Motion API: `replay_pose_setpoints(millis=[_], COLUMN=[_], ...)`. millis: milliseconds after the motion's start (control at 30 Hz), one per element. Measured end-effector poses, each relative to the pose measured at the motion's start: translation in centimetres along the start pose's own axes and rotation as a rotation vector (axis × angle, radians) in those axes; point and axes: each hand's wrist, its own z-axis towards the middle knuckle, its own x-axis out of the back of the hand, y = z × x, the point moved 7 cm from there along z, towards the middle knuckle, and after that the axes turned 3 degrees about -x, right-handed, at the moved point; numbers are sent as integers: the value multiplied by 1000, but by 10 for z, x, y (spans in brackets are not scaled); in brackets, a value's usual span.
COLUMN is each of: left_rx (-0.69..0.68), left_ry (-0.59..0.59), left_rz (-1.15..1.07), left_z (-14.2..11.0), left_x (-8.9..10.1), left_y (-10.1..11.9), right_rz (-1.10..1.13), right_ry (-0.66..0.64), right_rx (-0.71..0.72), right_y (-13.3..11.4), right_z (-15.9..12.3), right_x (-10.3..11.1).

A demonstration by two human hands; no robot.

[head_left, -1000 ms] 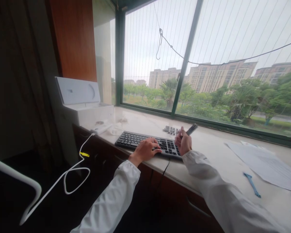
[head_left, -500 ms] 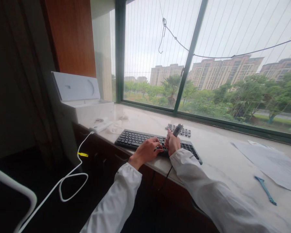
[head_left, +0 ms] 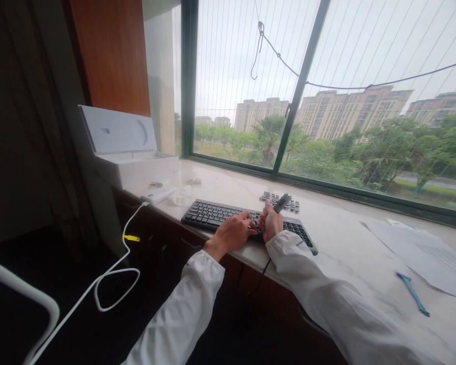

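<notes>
Left hand (head_left: 233,230) lies palm down on the keyboard (head_left: 216,215), fingers spread over the middle keys, holding nothing. Right hand (head_left: 270,225) sits just beside it, touching or almost touching, fist closed around a dark tool (head_left: 281,203) whose upper end sticks out above the knuckles, tilted up and to the right. The tool's lower end is hidden behind the hand. The keyboard lies near the front edge of the sill (head_left: 338,238), its cable dropping over the edge. A row of loose keycaps (head_left: 279,200) sits just behind the keyboard. At far right: paper (head_left: 421,251) and a blue puller (head_left: 412,293). At far left: an open white box (head_left: 125,152).
</notes>
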Motion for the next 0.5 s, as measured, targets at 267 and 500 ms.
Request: replay_pose_setpoints(millis=[267, 500], left_rx=[23, 23], left_ry=[-32, -8], left_rz=[88, 88], left_z=[-2, -2], left_x=[3, 1], left_y=[2, 1], right_rz=[-47, -36], right_ry=[-62, 37], right_rx=[-113, -181], right_y=[6, 8], right_z=[5, 12], right_x=[-4, 7])
